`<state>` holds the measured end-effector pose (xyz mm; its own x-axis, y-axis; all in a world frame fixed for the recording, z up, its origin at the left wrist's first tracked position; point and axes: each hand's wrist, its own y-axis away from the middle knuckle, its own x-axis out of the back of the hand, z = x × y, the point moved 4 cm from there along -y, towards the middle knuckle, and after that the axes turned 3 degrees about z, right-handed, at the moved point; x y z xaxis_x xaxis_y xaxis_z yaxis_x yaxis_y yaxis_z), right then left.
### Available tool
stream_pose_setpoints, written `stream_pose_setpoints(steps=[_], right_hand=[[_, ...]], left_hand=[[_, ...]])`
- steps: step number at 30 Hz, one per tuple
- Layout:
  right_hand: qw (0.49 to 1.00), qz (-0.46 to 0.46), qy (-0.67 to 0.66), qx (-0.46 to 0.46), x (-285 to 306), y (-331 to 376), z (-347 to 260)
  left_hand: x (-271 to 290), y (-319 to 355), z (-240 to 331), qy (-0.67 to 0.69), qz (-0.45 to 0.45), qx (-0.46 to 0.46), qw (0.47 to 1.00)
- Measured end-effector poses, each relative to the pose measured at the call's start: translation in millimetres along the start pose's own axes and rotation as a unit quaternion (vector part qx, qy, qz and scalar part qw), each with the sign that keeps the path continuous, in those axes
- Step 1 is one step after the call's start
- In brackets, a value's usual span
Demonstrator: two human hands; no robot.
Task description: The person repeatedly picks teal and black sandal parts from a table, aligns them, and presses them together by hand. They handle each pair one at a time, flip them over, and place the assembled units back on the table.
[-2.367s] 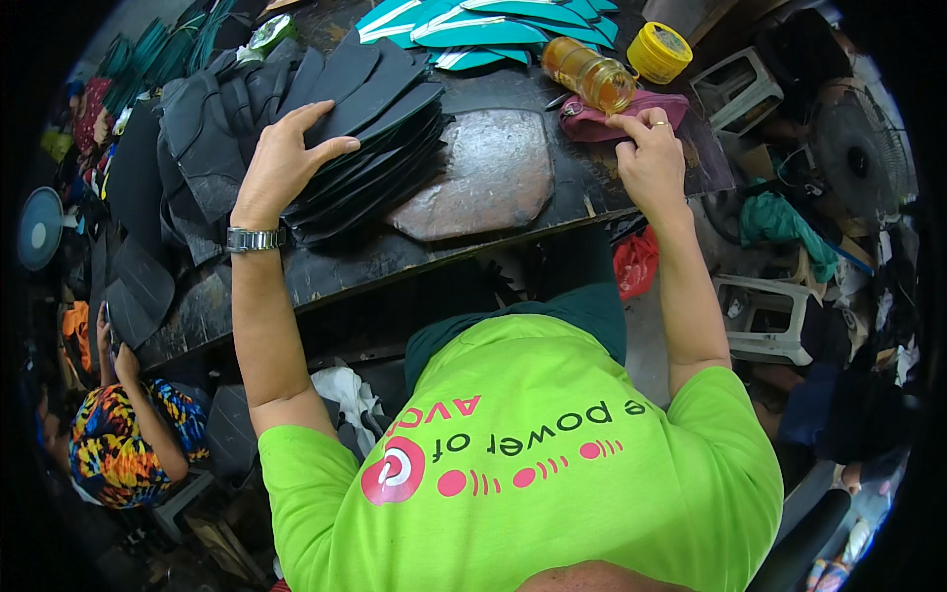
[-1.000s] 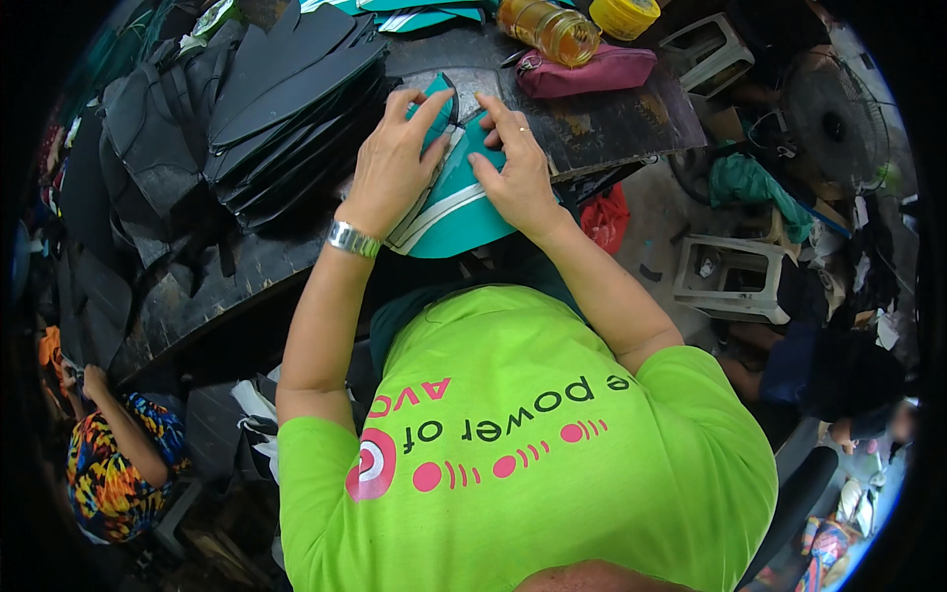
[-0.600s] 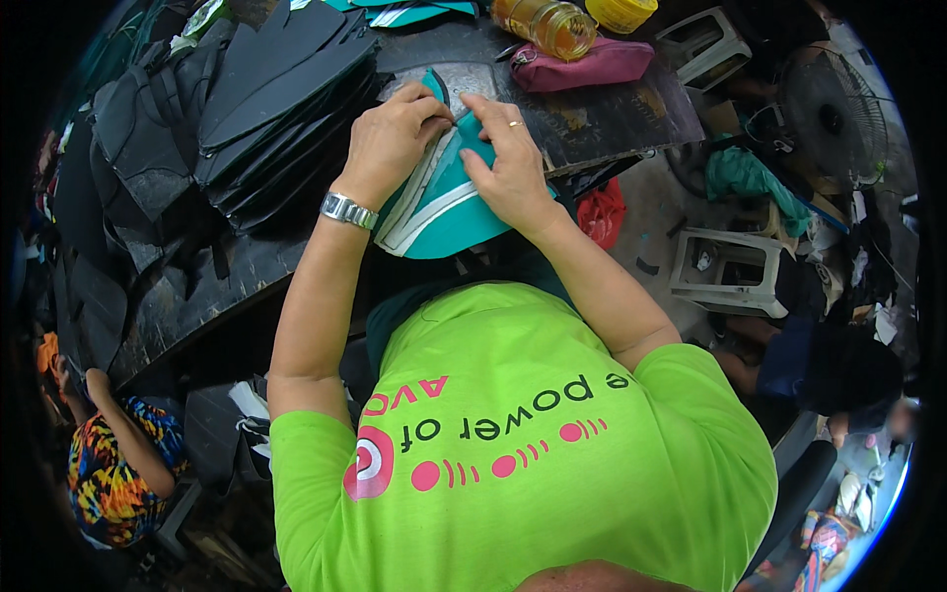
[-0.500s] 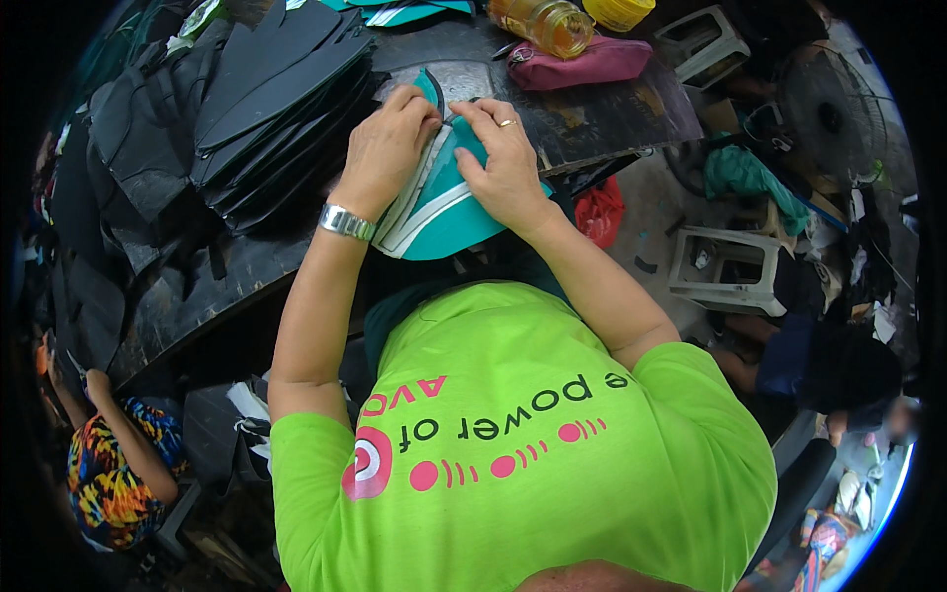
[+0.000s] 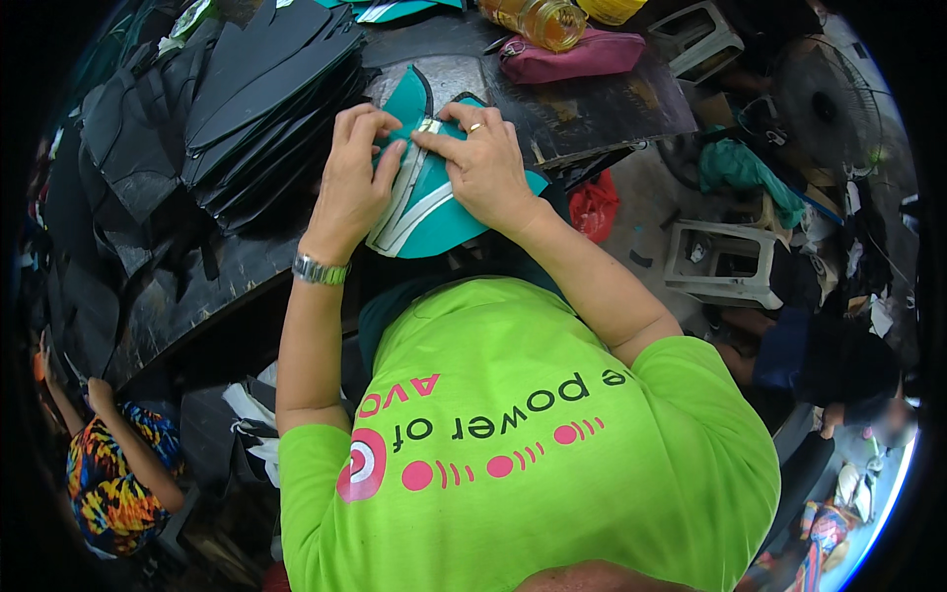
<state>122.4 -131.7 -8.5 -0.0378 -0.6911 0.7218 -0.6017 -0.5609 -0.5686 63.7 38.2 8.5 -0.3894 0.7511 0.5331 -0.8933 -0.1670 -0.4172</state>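
Partly, the teal panel (image 5: 446,227) lies under right hand (image 5: 485,170); left hand (image 5: 347,185) too.

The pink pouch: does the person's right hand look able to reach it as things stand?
Probably yes: dark tabletop lies between the right hand and the pink pouch, though the hand's fingers are on the teal piece.

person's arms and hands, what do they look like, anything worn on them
Short, bright lime-green sleeves end above the elbows, leaving both forearms uncovered. A silver-coloured metal band, probably a watch's, circles the left wrist. The left hand and right hand are ungloved; the right wears a gold-coloured ring.
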Motion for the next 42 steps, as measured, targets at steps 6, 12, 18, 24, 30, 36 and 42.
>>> stream_pose_setpoints(steps=[6, 12, 18, 24, 30, 36, 42], right_hand=[[0.985, 0.029, -0.143, -0.097, 8, -2, 6], [0.996, -0.025, -0.033, -0.076, 2, -8, 5], [0.996, -0.064, -0.023, -0.056, 4, -12, 6], [0.992, -0.053, -0.08, -0.086, 9, -14, 6], [0.997, -0.059, 0.012, -0.051, 0, -12, 2], [0.972, -0.144, -0.181, -0.03, 16, -12, 3], [0.967, 0.152, -0.183, -0.096, 82, -29, 55]], left_hand=[[9, 15, 6, -0.023, -0.013, -0.007, 1.0], [5, 20, 13, -0.039, -0.01, -0.003, 0.999], [3, 50, 41, -0.069, -0.114, -0.083, 0.988], [-5, 61, 44, -0.124, -0.125, -0.106, 0.979], [-8, 61, 42, -0.126, -0.102, -0.108, 0.981], [-15, 64, 42, -0.141, -0.037, -0.112, 0.983], [-21, 49, 36, -0.186, -0.006, -0.038, 0.982]])
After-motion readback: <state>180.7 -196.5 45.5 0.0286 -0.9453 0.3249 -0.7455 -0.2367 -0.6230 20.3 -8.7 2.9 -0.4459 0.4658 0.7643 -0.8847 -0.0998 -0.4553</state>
